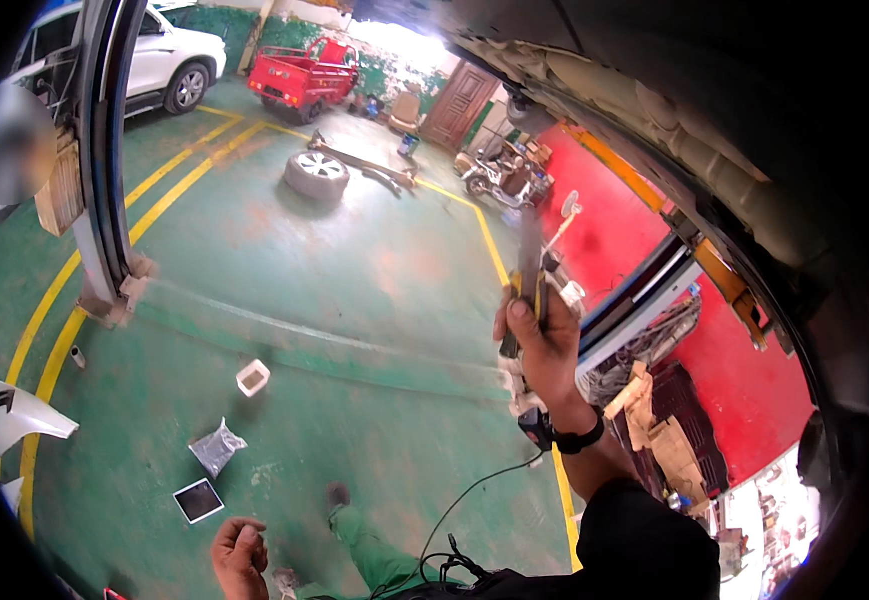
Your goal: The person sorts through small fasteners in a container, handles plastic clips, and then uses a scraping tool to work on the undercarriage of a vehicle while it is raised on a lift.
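My right hand point(544, 340) is raised at the right of centre, its fingers wrapped round a flat-bladed tool point(530, 245) with a black-and-yellow handle. The grey blade points up and away, slightly blurred. What exact kind of tool it is, I cannot tell. Low at the left, my left hand point(241, 552) is closed, fingers curled and thumb against them, with nothing showing in it. Nearest to it on the floor lie a white-framed panel with a dark face point(198, 500) and a grey plastic bag point(218, 448). Above my right hand stretches the underside of a raised car point(654, 110).
A lift post point(104, 200) stands at the left, another point(634, 300) at the right. On the green floor are a white tub point(252, 378), a wheel point(316, 174) and a white body panel point(16, 420). A cable point(474, 485) runs up to my right wrist. Cardboard point(676, 455) lies at the right.
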The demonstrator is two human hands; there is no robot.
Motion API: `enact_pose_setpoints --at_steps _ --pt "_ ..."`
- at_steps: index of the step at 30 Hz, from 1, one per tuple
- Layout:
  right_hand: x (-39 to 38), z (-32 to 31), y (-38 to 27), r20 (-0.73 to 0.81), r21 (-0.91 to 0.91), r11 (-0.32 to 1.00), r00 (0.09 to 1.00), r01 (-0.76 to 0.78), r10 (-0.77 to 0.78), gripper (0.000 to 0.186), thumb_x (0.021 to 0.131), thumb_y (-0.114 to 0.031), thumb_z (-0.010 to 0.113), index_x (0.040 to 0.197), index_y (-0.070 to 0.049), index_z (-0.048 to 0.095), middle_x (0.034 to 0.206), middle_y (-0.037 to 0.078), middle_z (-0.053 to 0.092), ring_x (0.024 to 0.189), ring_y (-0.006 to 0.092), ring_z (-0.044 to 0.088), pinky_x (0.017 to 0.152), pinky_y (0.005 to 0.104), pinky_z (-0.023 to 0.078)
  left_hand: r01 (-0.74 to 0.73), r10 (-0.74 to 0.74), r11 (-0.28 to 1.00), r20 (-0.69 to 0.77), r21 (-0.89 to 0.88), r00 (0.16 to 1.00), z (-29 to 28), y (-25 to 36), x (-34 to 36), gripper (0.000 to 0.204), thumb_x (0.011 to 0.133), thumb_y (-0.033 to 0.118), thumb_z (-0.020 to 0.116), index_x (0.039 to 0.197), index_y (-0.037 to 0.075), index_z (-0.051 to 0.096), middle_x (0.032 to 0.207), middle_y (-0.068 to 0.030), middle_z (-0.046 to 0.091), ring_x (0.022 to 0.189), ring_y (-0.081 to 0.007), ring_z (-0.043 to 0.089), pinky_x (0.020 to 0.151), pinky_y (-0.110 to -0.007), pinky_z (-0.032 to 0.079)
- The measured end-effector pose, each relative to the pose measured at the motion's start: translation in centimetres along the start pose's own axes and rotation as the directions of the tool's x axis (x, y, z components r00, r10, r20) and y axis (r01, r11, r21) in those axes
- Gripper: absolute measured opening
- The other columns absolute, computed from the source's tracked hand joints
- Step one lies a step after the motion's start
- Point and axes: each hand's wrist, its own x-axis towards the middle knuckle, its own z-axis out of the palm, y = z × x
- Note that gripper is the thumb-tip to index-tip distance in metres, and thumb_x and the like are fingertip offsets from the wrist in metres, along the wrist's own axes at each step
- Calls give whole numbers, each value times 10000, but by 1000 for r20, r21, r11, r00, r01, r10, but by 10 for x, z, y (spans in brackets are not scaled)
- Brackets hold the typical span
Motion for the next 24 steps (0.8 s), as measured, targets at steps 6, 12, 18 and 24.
enact_pose_setpoints --at_steps 6,12,18,24 --pt "144 11 -3 -34 -101 957 960 273 -277 340 990 -243 675 1208 6 597 907 17 652 806 78 616 715 222 493 -286 272 957 182 55 945 101 61 83 193 977 216 650 919 33 635 669 50 500 547 -32 412 486 -207 289" --pt "260 26 -18 -3 -101 789 793 606 -610 344 987 -268 683 1193 -3 606 928 6 651 815 58 587 730 219 481 -495 478 868 305 -23 824 182 108 137 205 992 210 659 938 12 661 731 69 519 678 -22 418 606 -194 311" --pt "312 43 -27 -29 69 716 719 694 -694 366 985 -288 683 1199 -5 594 925 21 654 819 72 576 756 228 471 -492 484 871 219 -23 847 200 107 157 295 993 292 656 897 13 661 668 65 496 597 -23 382 540 -211 271" --pt "332 66 -25 -47 161 652 666 741 -745 349 1008 -269 643 1229 -12 558 963 50 645 855 122 601 778 281 488 -535 528 845 183 -15 829 202 122 176 310 993 306 650 862 25 647 629 67 468 541 -19 353 492 -213 238"
